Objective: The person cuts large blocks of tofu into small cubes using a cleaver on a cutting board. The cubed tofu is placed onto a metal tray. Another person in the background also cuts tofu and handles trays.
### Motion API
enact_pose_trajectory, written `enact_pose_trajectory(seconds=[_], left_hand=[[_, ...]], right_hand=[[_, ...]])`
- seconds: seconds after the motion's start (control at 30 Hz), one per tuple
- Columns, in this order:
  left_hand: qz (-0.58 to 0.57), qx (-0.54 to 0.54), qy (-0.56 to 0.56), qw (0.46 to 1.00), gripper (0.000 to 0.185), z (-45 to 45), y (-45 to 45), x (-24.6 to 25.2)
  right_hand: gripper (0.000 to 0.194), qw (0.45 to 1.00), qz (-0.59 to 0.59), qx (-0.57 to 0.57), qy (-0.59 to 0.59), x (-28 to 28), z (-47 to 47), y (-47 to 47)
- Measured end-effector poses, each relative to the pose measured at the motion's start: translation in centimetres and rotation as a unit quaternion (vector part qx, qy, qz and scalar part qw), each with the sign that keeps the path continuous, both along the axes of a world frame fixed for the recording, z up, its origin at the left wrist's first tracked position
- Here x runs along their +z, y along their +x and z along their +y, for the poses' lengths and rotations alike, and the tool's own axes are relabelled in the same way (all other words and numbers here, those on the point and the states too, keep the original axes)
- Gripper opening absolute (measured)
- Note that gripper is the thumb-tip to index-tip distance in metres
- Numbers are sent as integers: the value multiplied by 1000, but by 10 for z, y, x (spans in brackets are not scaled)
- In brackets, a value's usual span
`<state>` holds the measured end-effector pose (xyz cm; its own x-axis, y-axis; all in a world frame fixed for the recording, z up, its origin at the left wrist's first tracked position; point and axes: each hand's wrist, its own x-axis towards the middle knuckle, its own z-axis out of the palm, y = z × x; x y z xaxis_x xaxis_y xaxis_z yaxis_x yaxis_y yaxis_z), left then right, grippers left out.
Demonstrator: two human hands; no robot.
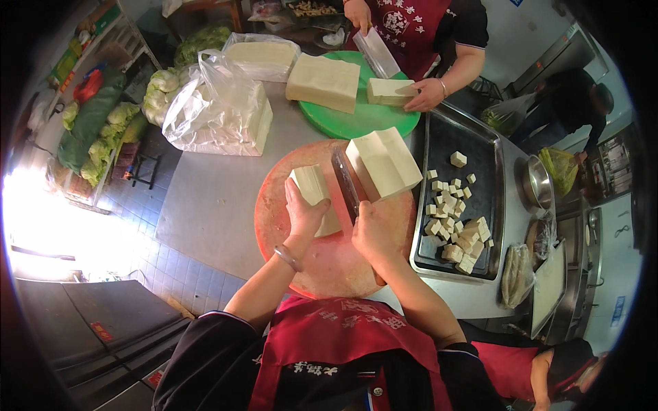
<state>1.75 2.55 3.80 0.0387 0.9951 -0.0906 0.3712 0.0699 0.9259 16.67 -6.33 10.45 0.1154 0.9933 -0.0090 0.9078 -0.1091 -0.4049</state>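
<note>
On an orange round cutting board (329,267), my left hand (304,210) rests on a pale block of sliced tofu (311,182), thumb and fingers along its sides. My right hand (372,234) grips a cleaver (344,180), whose blade stands on edge just right of that block. Beyond the cleaver sits a larger tofu block (384,164), apart from the held one. Black baking tray (462,138) to the right holds many tofu cubes (448,205) and some bigger chunks (468,244). The cleaver's handle is mostly hidden by my fingers.
Across the table (205,205), a co-worker holds a cleaver (378,54) and tofu (390,91) on a green board (334,120). A large tofu slab (324,82) and bagged tofu (221,113) stand to the left. A steel bowl (538,181) and bagged food (516,277) lie at right.
</note>
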Motion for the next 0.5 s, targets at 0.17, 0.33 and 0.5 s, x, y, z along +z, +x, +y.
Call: enact_pose_trajectory(seconds=[0.17,0.33,0.5], left_hand=[[-138,-19,-58,988,93,-8,6,2],[-247,-19,-68,966,68,-24,16,-25],[-265,-14,-28,964,66,-34,34,-33]], right_hand=[[27,997,64,-19,-24,-1,-7,13],[26,1000,7,-17,24,-8,-6,22],[19,988,-138,14,73,-7,-12,4]])
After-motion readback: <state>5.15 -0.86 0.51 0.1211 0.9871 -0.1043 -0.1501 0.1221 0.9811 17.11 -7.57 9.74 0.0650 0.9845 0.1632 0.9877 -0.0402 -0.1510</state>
